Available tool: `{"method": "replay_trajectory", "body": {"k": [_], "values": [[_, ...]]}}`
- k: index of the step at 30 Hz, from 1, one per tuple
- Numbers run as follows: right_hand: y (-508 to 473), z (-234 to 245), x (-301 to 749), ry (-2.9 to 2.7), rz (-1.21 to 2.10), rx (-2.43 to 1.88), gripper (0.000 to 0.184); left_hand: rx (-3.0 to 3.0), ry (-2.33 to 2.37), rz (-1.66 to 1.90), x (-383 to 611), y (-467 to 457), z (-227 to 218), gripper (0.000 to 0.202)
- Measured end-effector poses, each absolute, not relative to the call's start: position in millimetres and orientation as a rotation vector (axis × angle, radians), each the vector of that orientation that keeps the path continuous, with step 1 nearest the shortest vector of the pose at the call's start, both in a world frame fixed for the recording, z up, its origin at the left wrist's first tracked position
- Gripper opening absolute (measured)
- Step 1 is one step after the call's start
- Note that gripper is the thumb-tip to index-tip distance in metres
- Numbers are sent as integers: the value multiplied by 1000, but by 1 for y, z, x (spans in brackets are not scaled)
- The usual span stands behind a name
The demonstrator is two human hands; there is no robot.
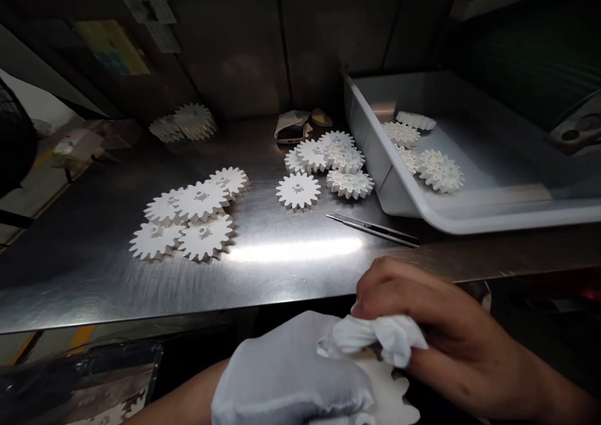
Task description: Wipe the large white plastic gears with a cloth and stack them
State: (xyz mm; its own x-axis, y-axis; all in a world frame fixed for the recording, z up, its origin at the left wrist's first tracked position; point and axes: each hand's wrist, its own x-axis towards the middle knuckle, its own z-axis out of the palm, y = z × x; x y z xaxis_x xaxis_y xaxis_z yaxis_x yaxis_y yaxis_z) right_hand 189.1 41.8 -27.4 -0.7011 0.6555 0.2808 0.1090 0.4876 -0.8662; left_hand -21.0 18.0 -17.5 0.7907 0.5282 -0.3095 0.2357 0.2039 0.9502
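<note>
Steel bench [84, 275], white tray [404, 206] at far right, loose gears on both. Below the near edge, gloved left hand [286, 368] grips a white gear [392, 394]; bare right hand [436, 312] pinches a white cloth [370, 337] against it. Tweezers [370, 230] lie just beside the tray.

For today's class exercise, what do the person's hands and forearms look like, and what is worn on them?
The left hand wears a white fabric glove with a soft, cloth look. The right hand has no glove. The left forearm and right forearm are bare, with no sleeve, cable or marking in view.
</note>
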Motion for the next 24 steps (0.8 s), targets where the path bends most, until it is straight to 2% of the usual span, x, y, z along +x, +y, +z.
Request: {"method": "replay_trajectory", "body": {"k": [4, 7, 9, 14, 19, 24], "values": [[52, -49, 185, -2166, 924, -855, 32, 1264, 833, 307, -28, 22, -7, 14], [59, -73, 191, -2065, 890, -913, 30, 1307, 1302, 527, -52, 35, 3, 26], [61, -87, 195, -2020, 817, -949, 29, 1480, 1642, 777, -79, 54, 6, 27], [64, -103, 201, -1973, 741, -1027, 29, 1585, 2046, 1058, -165, 130, 1, 31], [67, -100, 199, -1962, 659, -998, 31, 1598, 2178, 837, -216, 184, -12, 25], [69, -98, 199, -1961, 602, -982, 34, 1715, 2047, 527, -217, 193, -18, 22]]}}
